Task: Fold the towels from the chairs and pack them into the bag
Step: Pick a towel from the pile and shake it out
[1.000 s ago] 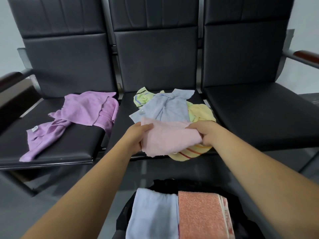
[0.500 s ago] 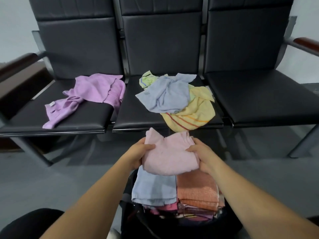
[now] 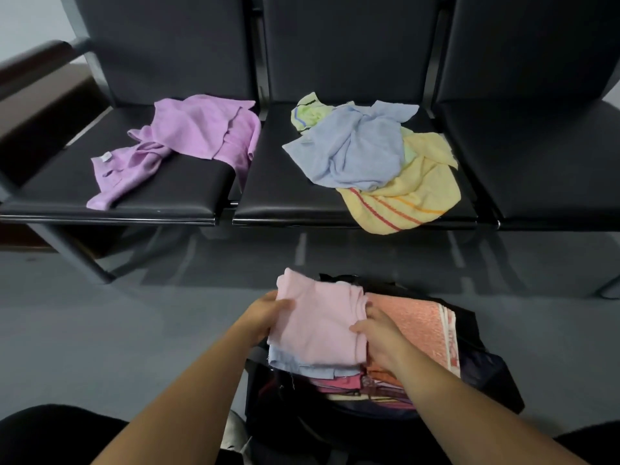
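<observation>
A folded pink towel (image 3: 318, 323) lies on the left stack inside the black bag (image 3: 483, 374) on the floor. My left hand (image 3: 265, 317) grips its left edge and my right hand (image 3: 375, 333) grips its right edge. An orange folded towel (image 3: 412, 320) tops the right stack, and a pale blue one (image 3: 288, 360) peeks out under the pink one. On the left chair seat a purple towel (image 3: 188, 135) lies crumpled. The middle seat holds a blue towel (image 3: 352, 146), a yellow striped towel (image 3: 409, 196) and a green one (image 3: 308, 112), heaped together.
Three black chairs stand in a row; the right seat (image 3: 543, 156) holds nothing. A brown armrest (image 3: 30, 58) sticks out at the far left. Grey floor (image 3: 134, 323) lies between the chairs and the bag. My dark-clothed knees show at the bottom corners.
Both hands carried the pink towel from the middle seat's front edge down onto the left stack in the bag. My view tilted down towards the bag.
</observation>
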The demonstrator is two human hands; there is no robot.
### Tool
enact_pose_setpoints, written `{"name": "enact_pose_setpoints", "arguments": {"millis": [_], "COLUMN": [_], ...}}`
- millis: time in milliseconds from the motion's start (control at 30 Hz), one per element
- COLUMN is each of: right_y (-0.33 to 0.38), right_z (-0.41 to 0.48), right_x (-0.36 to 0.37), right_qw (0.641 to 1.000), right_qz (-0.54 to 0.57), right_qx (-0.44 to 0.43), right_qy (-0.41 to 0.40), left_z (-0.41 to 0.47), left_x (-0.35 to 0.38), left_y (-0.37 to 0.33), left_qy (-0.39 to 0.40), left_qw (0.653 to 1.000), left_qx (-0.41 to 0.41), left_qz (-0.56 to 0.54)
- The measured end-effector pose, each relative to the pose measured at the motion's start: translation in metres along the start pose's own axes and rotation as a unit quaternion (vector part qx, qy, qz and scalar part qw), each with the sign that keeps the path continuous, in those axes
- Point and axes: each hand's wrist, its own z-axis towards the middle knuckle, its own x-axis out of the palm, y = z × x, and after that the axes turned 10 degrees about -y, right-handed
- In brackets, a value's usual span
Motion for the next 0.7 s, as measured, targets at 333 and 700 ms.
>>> {"name": "enact_pose_setpoints", "arguments": {"millis": [333, 700], "right_y": [-0.007, 0.196], "right_z": [0.011, -0.038], "right_x": [0.015, -0.019], "right_qw": [0.886, 0.908], "right_qz": [-0.393, -0.301], "right_qx": [-0.162, -0.273], "right_qy": [-0.184, -0.104], "left_z": [0.020, -0.029], "left_x": [0.009, 0.013], "left_y": [0.033, -0.163], "left_qy": [-0.120, -0.110], "left_qw": [0.939, 0.918], "left_qx": [0.017, 0.315], "left_qz": [0.321, 0.215]}}
